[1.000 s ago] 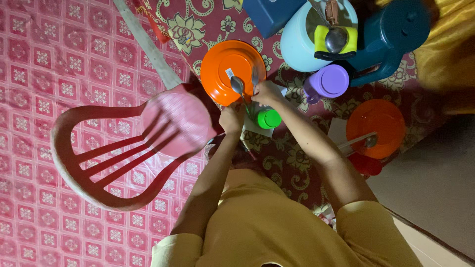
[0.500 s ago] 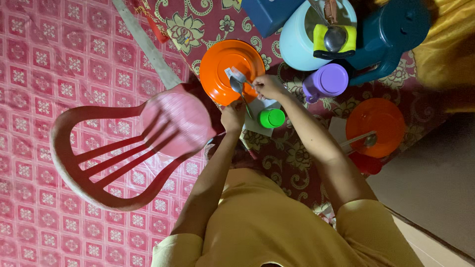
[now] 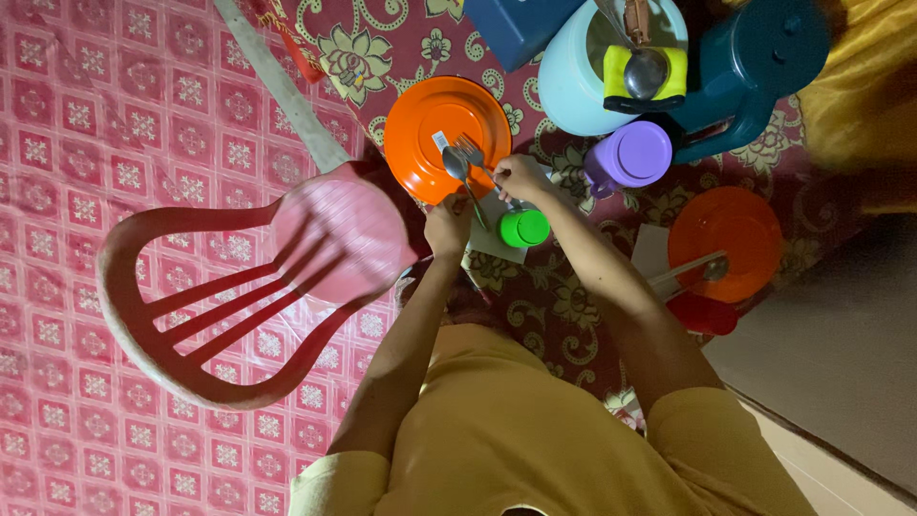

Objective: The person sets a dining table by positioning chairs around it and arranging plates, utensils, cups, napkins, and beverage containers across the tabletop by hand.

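Left hand [image 3: 447, 229] closed on spoon [image 3: 460, 177] handle; bowl on plate [image 3: 447, 137] rim, long axis toward 11 o'clock. Right hand [image 3: 521, 177] pinching fork [image 3: 472, 153], tines on plate, toward 10 o'clock. Green cup [image 3: 524, 227] between wrists, contents unseen. Chair [image 3: 258, 277] at 9 o'clock. Far, 1 o'clock: purple cup [image 3: 630, 158], pale pot [image 3: 583, 76] holding ladle [image 3: 644, 67]. Second plate [image 3: 731, 239] at 3 o'clock, spoon across.

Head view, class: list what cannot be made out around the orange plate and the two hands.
- Left hand: its grip on the spoon is too small to tell.
- Right hand: fingers cover the fork handle.
- Orange plate: near rim hidden by hands.
- Blue box: cut off by the top edge.
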